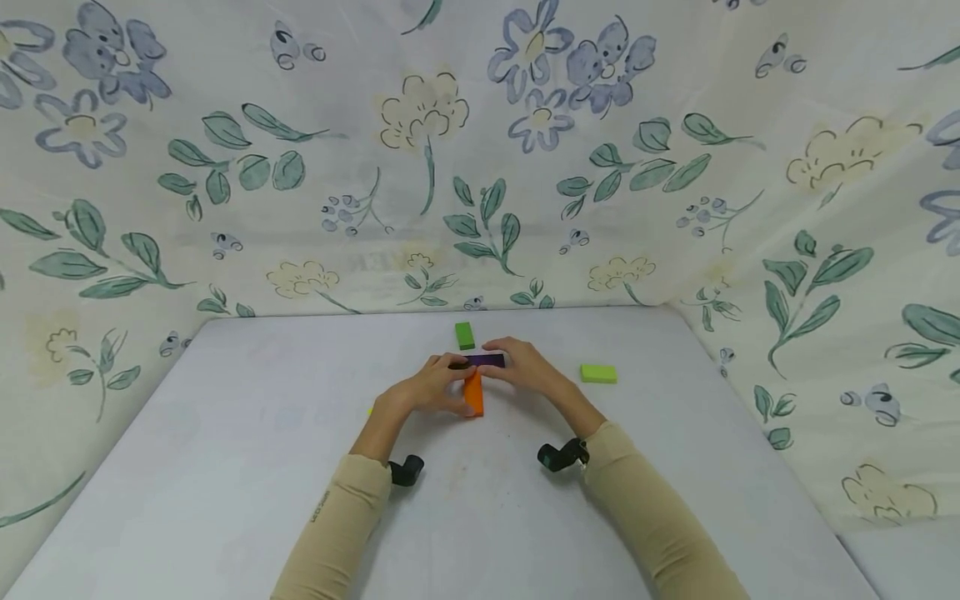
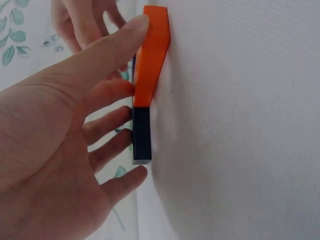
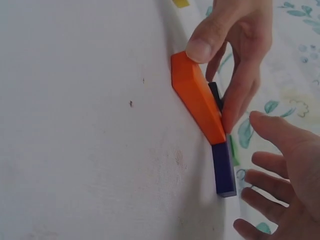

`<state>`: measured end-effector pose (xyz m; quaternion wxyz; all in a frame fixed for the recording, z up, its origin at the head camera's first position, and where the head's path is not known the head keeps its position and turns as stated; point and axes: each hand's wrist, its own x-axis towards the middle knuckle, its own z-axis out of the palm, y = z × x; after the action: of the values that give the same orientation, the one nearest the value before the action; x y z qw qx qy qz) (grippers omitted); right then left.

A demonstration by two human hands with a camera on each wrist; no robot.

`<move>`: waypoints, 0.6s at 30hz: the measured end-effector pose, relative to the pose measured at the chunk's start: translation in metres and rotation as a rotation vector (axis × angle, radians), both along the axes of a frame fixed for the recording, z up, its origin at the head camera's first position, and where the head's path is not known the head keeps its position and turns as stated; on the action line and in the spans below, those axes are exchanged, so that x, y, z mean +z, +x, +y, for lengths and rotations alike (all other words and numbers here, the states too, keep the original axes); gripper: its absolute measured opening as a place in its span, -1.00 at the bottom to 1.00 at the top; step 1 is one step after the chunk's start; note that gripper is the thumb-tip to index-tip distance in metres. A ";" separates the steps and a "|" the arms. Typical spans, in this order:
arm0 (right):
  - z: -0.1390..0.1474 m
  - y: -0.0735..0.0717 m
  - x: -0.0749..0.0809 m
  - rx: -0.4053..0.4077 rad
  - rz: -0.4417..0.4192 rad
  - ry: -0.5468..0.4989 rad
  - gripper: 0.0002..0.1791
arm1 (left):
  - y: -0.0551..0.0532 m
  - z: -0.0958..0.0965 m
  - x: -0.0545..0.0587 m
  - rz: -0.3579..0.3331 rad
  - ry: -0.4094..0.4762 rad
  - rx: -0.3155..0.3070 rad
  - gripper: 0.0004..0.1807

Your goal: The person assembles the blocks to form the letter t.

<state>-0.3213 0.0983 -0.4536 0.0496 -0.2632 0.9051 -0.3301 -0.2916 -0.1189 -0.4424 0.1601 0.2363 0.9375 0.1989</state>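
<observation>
My left hand [image 1: 433,387] holds an orange block [image 1: 474,395] lengthwise, thumb on its near end and index finger by its far end. That block points away from me, its far end against a dark row of a purple block [image 3: 224,170] and a black block [image 2: 142,134]. The other left fingers lie along the black block, partly hiding it in the head view. At the right end of the purple block is my right hand [image 1: 527,367]. In the right wrist view its fingers are spread and relaxed, with a gap between them and the purple block.
Behind the row a green block [image 1: 465,336] lies on the white table [image 1: 240,450]. A lime block [image 1: 598,373] lies to the right. Part of a yellow block [image 3: 181,3] shows past the left hand. A flowered cloth [image 1: 420,250] hangs along the table's back edge.
</observation>
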 end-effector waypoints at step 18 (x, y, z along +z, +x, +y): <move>0.000 -0.033 -0.003 -0.110 -0.054 0.031 -0.47 | 0.002 0.001 0.003 -0.002 0.030 -0.012 -0.11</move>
<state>-0.3543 0.0987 -0.4568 0.0599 -0.2032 0.9216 -0.3252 -0.2894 -0.1178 -0.4398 0.1588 0.2439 0.9329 0.2121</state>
